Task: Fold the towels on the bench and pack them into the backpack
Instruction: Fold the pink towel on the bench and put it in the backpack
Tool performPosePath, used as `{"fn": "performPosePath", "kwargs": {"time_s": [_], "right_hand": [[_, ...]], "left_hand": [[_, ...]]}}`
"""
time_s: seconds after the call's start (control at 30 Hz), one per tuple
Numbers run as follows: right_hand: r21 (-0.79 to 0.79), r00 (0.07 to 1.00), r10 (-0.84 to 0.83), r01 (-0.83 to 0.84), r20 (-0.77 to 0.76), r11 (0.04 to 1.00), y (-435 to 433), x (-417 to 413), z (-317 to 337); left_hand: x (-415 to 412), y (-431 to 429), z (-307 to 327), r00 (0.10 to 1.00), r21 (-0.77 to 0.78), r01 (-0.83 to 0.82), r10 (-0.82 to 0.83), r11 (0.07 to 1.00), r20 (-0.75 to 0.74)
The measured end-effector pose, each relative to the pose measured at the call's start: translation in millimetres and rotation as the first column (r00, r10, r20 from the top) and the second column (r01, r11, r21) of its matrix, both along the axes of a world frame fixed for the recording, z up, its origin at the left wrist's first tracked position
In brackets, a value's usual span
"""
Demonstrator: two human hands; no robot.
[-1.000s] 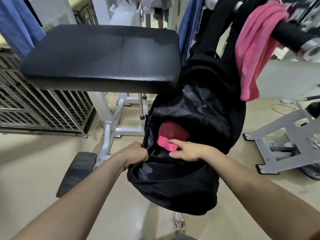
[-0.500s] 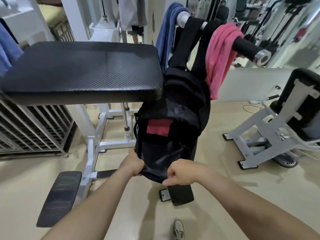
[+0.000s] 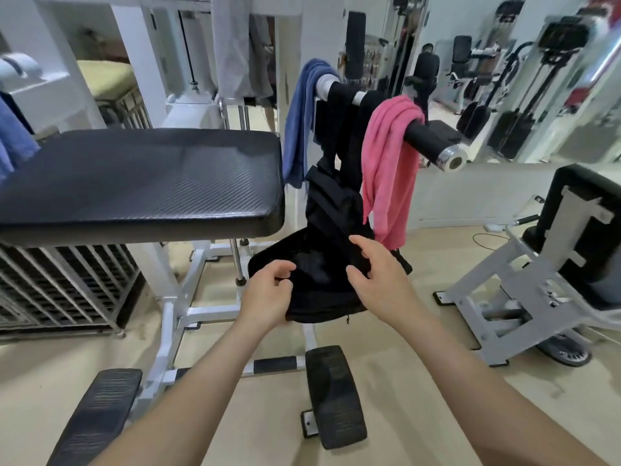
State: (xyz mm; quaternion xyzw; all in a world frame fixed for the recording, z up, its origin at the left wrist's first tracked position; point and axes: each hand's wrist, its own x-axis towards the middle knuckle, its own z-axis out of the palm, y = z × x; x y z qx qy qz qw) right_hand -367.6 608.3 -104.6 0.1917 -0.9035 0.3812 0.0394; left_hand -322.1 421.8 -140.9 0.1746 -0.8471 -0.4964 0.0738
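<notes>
A black backpack [image 3: 331, 216] hangs by its straps from a padded bar [image 3: 433, 137] right of the black bench pad [image 3: 141, 183]. My left hand [image 3: 268, 294] pinches the backpack's lower left edge. My right hand [image 3: 376, 267] hovers at the flap's right side, fingers spread, holding nothing. A pink towel [image 3: 389, 169] drapes over the bar beside the straps. A blue towel [image 3: 302, 119] hangs over the bar's far end. The pink cloth inside the bag is hidden now.
Another blue cloth [image 3: 13, 136] hangs at the far left edge. A metal wire crate [image 3: 60, 287] stands under the bench at left. Black foot pads [image 3: 332, 395] lie on the floor below. A white gym machine [image 3: 544, 270] stands at right, mirrors behind.
The view has pulled back and up. The backpack's opening, where a pink cloth showed, has closed over. My right hand has let go and opened; my left hand still holds the edge.
</notes>
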Motion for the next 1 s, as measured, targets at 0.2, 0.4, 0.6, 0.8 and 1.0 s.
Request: {"fn": "performPosePath", "kwargs": {"time_s": [0.2, 0.4, 0.6, 0.8, 1.0], "right_hand": [[-0.309, 0.985, -0.140, 0.103, -0.099, 0.945, 50, -47, 38], [-0.680, 0.941, 0.117, 0.140, 0.318, 0.720, 77, -106, 71], [-0.832, 0.784, 0.428, 0.191, 0.449, 0.522, 84, -155, 113], [-0.295, 0.994, -0.039, 0.007, -0.103, 0.956, 74, -170, 155], [-0.075, 0.628, 0.778, -0.778, -0.036, 0.624, 38, -104, 208]], "left_hand": [[-55, 68, 74, 0.954, 0.039, 0.053, -0.039, 0.998, -0.296], [-121, 116, 125, 0.904, 0.030, 0.039, -0.023, 0.999, -0.427], [-155, 113, 132, 0.961, 0.337, -0.080, 0.162, 0.938, -0.224], [-110, 102, 178, 0.887, 0.583, 0.209, 0.100, 0.785, -0.451], [-47, 73, 223, 0.884, 0.376, 0.433, -0.305, 0.819, -0.353]]}}
